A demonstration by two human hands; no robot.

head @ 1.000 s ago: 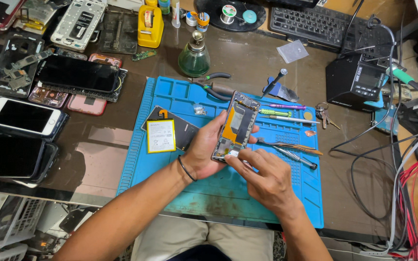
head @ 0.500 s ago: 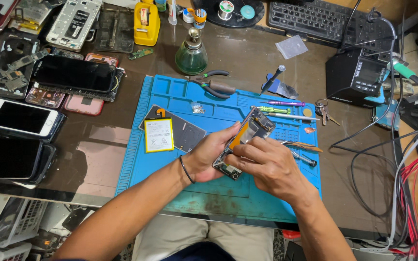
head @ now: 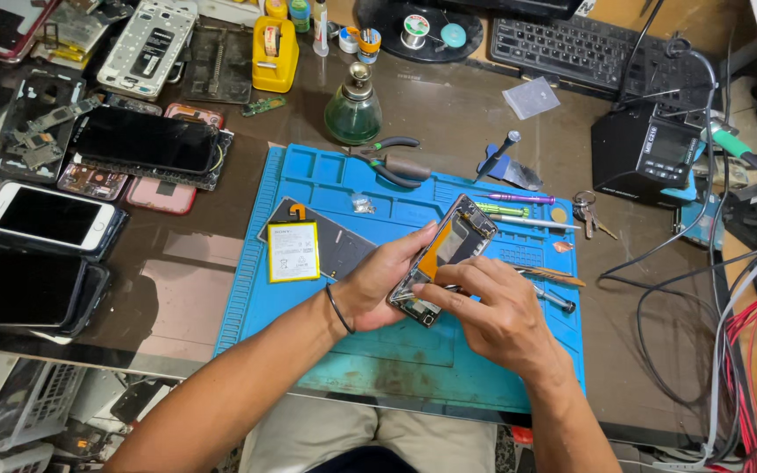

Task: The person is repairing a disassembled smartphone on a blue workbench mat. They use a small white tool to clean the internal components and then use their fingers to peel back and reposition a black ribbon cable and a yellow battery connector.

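Item: opened phone [head: 442,256], back cover off, an orange patch and small parts exposed inside. It is held above the blue work mat [head: 326,350], near the mat's middle, clear of the surface. The long axis is set on a diagonal, the upper end pointed up and to the right, away from the person, the lower end toward the person's lap; the open side is turned upward.

Left hand [head: 378,285]: fingers closed round the phone's left edge and underside, the thumb laid along the rim.

Right hand [head: 497,315]: fingertips pinched at the lower right part of the frame; whether a tool is held cannot be told.

Handling, as judged: the frame is best kept steady in the left hand, with light pressure applied only at the edge.

Adjacent: flat battery [head: 293,251] with yellow label on the mat to the left; pliers [head: 400,166]; green glass bottle [head: 354,111].
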